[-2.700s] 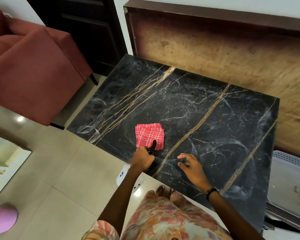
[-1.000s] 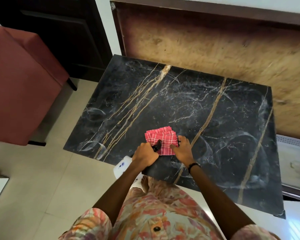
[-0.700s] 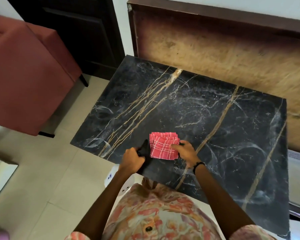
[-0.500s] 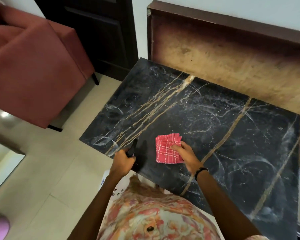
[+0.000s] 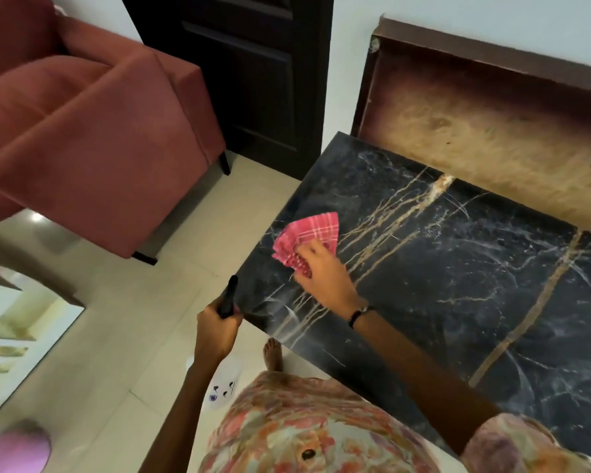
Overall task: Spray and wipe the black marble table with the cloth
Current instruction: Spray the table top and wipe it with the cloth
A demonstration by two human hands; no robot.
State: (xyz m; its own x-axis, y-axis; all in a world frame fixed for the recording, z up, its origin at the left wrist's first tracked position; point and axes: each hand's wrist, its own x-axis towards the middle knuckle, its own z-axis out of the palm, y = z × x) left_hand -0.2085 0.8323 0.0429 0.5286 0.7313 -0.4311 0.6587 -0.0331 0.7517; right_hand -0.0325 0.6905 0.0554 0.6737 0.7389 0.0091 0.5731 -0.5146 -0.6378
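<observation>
The black marble table (image 5: 458, 274) with gold veins fills the right half of the view. A folded red checked cloth (image 5: 309, 238) lies near the table's left edge, and my right hand (image 5: 323, 273) holds it against the marble with fingers curled over its near side. My left hand (image 5: 219, 331) grips the black head of a spray bottle (image 5: 228, 297) just off the table's near-left corner, over the floor. The bottle's white body (image 5: 224, 387) shows below my wrist, mostly hidden by my arm.
A red armchair (image 5: 93, 128) stands on the tiled floor to the left, with a dark door (image 5: 253, 73) behind it. A brown wooden board (image 5: 492, 121) leans against the wall behind the table. My bare foot (image 5: 273, 353) is beside the table's near edge.
My right hand took the cloth and slid it left and away, to the table's left edge. My left hand pulled the spray bottle off the marble to beside the near-left corner.
</observation>
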